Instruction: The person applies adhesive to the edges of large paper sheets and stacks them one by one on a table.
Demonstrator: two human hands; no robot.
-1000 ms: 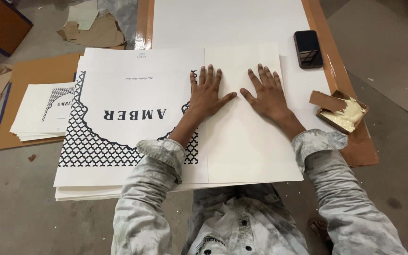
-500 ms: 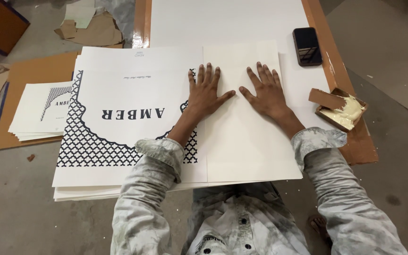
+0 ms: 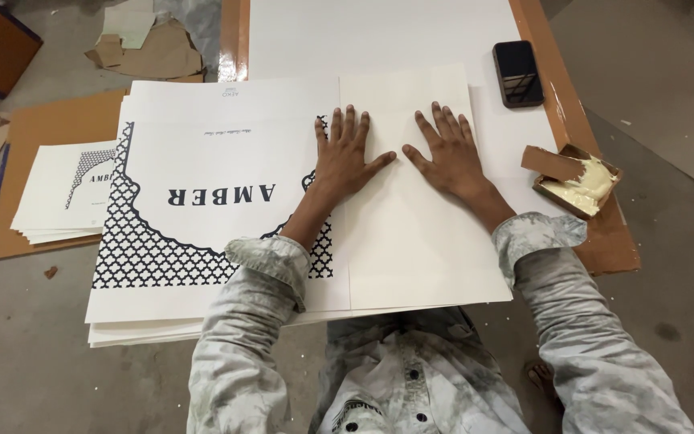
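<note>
Plain cream rectangular card sheet (image 3: 419, 233) lies flat under both my palms, overlapping the right edge of the printed stack. My left hand (image 3: 345, 157) and right hand (image 3: 447, 153) press down side by side, fingers spread and straight, thumbs angled toward each other, holding nothing. Beneath sits a white printed sheet with black lattice border and bold dark lettering (image 3: 202, 201). A smaller pile of matching printed sheets (image 3: 58, 189) rests further left. A black phone (image 3: 517, 72) and a small cardboard tray of pale paste (image 3: 580, 181) lie to the right.
</note>
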